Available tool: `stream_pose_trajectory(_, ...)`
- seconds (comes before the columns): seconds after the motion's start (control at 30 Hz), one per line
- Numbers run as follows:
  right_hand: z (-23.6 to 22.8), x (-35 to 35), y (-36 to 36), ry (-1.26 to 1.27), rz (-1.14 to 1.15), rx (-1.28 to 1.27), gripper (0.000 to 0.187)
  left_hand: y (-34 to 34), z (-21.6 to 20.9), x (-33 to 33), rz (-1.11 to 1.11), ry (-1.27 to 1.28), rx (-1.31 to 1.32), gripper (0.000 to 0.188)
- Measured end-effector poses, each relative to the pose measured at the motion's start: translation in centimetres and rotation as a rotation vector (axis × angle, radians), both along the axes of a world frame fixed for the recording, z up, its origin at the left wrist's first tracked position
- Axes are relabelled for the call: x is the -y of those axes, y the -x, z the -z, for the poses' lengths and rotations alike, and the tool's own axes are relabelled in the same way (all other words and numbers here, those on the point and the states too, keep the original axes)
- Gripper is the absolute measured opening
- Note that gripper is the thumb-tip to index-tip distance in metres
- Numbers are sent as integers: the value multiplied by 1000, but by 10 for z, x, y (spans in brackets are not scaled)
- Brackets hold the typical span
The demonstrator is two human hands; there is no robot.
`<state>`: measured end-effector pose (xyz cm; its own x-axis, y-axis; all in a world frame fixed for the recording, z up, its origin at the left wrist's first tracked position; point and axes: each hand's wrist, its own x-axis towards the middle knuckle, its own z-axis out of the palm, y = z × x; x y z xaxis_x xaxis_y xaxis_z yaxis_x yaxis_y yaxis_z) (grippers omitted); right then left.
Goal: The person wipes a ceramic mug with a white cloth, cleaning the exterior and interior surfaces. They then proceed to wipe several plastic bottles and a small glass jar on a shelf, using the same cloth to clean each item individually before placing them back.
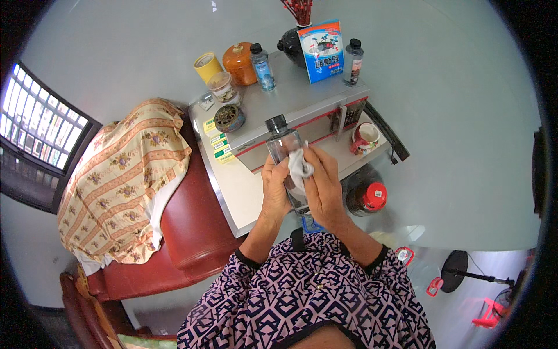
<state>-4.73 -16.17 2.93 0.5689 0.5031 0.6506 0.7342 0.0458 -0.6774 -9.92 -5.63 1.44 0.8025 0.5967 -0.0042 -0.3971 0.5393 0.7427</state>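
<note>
A clear square-sided bottle (283, 144) with a black screw cap is held up in front of me, its cap end tilted away to the left. My left hand (275, 186) wraps round the bottle's left side, thumb toward its face. Between my right hand (323, 185) and the bottle's face is a crumpled white cloth or tissue (299, 165), pinched in the fingers and pressed against the clear wall. The lower part of the bottle shows between my wrists. Whether anything is inside it, I cannot tell.
Beyond my hands stands a grey cabinet (279, 99) bearing a blue-labelled bottle (263, 68), a blue-and-white packet (323, 53), a dark vase and jars. A mug (365, 138) sits on its right side. A red-lidded jar (368, 198) stands lower right, a red sofa (195, 232) left.
</note>
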Motion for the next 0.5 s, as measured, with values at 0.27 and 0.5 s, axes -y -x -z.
stream_pose_trajectory(0.27,-16,-33,-56,30,-164,-340,16,4,13,6,112,132,-63,55)
stream_pose_trajectory(0.5,-14,-11,-24,-33,-15,-130,17,8,5,14,89,-198,-76,67)
